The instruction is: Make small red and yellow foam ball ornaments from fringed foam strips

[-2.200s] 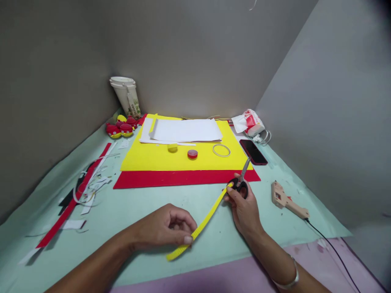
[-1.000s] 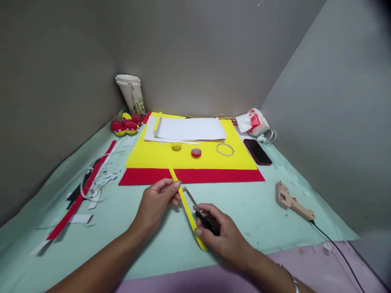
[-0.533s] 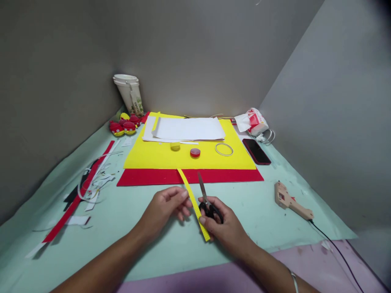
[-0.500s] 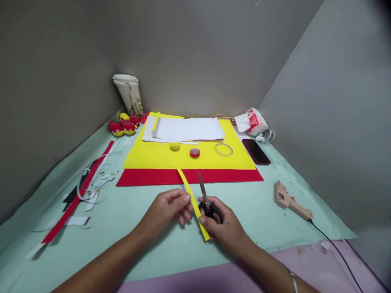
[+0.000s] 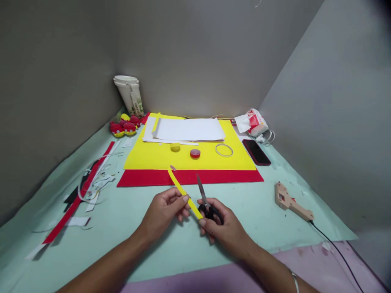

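- Pinching a slim, ribbed yellow strip [image 5: 179, 186] at frame centre, the left hand [image 5: 165, 213] clamps thumb and fingers on its middle.
- Right hand [image 5: 226, 224], just right of centre, grips the strip's lower end and black-handled scissors [image 5: 200, 188], metal blades pointing upward.
- Flat yellow sheet [image 5: 146, 158] overlaps a red sheet [image 5: 226, 176], mid-frame.

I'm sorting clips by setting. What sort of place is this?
Likely a craft corner, whether in a home or workshop unclear: a corded glue gun lies at the right, a yellow sheet lies over a red sheet, and the right hand holds scissors.
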A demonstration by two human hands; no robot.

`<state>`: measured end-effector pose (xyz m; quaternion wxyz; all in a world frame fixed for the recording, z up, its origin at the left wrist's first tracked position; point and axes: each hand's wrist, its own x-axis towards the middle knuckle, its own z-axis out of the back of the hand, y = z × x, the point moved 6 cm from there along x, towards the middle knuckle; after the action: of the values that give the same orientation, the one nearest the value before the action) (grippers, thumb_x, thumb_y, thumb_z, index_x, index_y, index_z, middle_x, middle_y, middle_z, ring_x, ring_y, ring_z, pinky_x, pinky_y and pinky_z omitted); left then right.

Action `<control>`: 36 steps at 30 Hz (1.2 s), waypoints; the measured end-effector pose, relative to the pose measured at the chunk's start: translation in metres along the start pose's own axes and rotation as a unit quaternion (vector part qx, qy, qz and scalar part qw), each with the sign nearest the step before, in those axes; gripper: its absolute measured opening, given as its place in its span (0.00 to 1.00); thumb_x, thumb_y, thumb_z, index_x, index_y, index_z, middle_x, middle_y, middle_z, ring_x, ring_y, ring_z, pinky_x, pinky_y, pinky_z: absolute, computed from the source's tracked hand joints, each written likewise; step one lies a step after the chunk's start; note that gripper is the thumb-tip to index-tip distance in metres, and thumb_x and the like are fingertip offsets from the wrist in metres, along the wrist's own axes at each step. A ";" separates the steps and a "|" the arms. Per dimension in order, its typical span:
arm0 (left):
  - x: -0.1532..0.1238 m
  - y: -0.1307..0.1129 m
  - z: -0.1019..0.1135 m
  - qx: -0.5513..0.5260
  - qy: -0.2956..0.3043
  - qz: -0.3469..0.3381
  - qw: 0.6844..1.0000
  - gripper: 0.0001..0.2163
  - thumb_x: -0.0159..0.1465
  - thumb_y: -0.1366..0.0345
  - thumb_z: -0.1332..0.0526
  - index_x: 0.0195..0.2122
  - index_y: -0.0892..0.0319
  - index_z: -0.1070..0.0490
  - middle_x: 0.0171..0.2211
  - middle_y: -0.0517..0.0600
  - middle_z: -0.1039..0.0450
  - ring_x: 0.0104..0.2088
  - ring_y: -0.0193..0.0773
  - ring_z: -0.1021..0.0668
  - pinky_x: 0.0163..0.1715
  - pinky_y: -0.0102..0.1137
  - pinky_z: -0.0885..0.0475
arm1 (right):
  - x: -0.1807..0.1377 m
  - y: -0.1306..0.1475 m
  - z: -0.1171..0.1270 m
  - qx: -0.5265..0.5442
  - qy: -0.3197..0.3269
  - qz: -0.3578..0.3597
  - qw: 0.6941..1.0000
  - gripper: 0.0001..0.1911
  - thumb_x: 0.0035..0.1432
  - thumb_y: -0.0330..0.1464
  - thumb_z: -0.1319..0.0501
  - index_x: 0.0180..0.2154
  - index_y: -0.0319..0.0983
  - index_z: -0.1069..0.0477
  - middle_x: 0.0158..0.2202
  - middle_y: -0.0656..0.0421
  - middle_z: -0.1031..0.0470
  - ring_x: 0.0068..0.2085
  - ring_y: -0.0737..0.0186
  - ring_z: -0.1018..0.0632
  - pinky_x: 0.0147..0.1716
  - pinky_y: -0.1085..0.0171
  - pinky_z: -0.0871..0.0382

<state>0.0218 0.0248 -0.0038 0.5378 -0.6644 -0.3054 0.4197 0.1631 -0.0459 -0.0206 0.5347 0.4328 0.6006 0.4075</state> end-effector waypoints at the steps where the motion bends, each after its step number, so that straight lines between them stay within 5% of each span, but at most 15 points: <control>1: 0.000 0.000 -0.001 0.000 0.009 0.001 1.000 0.12 0.60 0.56 0.37 0.31 0.62 0.29 0.22 0.48 0.26 0.23 0.34 0.26 0.23 0.28 0.30 | 0.000 0.000 0.000 0.001 -0.001 0.000 1.000 0.23 0.53 0.34 0.35 0.50 0.39 0.34 0.32 0.62 0.32 0.24 0.71 0.28 0.18 0.72 0.35; 6: -0.002 0.002 -0.010 0.001 0.054 0.015 0.998 0.12 0.56 0.58 0.33 0.34 0.62 0.28 0.23 0.49 0.25 0.24 0.36 0.24 0.22 0.28 0.30 | 0.000 -0.001 0.000 0.004 0.006 0.007 1.000 0.23 0.55 0.37 0.35 0.51 0.40 0.34 0.33 0.61 0.32 0.27 0.68 0.27 0.19 0.71 0.35; 12: 0.002 0.002 -0.004 -0.034 0.005 0.015 0.999 0.12 0.54 0.60 0.32 0.36 0.62 0.28 0.25 0.50 0.24 0.26 0.38 0.23 0.23 0.29 0.30 | -0.009 0.003 0.011 -0.010 0.045 0.061 0.997 0.27 0.63 0.44 0.41 0.60 0.41 0.37 0.40 0.55 0.28 0.34 0.65 0.27 0.34 0.63 0.32; 15: 0.003 0.002 -0.002 -0.038 0.001 0.014 0.999 0.12 0.54 0.62 0.31 0.37 0.62 0.28 0.27 0.50 0.24 0.27 0.38 0.23 0.24 0.29 0.30 | -0.010 0.002 0.019 0.053 0.064 0.057 0.995 0.26 0.66 0.45 0.47 0.60 0.38 0.36 0.43 0.49 0.27 0.38 0.59 0.25 0.33 0.62 0.33; 29: 0.005 0.005 0.003 -0.123 0.022 0.018 0.992 0.08 0.57 0.66 0.32 0.36 0.61 0.27 0.31 0.51 0.23 0.30 0.36 0.22 0.33 0.31 0.27 | -0.012 0.002 0.025 0.225 0.112 -0.017 0.968 0.23 0.59 0.39 0.38 0.53 0.34 0.29 0.46 0.44 0.24 0.46 0.51 0.23 0.44 0.54 0.33; 32: 0.006 0.005 0.003 -0.117 0.014 0.022 0.993 0.11 0.57 0.67 0.32 0.41 0.60 0.28 0.34 0.50 0.23 0.30 0.35 0.22 0.32 0.30 0.26 | -0.011 0.000 0.026 0.175 0.111 -0.019 0.978 0.23 0.57 0.36 0.36 0.54 0.36 0.30 0.46 0.47 0.24 0.45 0.54 0.23 0.42 0.57 0.32; 36: 0.008 0.008 0.005 -0.116 -0.006 0.022 0.993 0.15 0.55 0.68 0.32 0.44 0.60 0.28 0.37 0.52 0.22 0.32 0.37 0.21 0.31 0.30 0.26 | -0.012 -0.006 0.025 0.062 0.087 -0.035 0.994 0.26 0.54 0.36 0.32 0.55 0.41 0.32 0.41 0.53 0.26 0.37 0.61 0.24 0.28 0.66 0.33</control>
<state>0.0208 0.0324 -0.0138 0.4456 -0.7267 -0.3400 0.3971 0.1879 -0.0582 -0.0251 0.4664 0.4071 0.6837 0.3864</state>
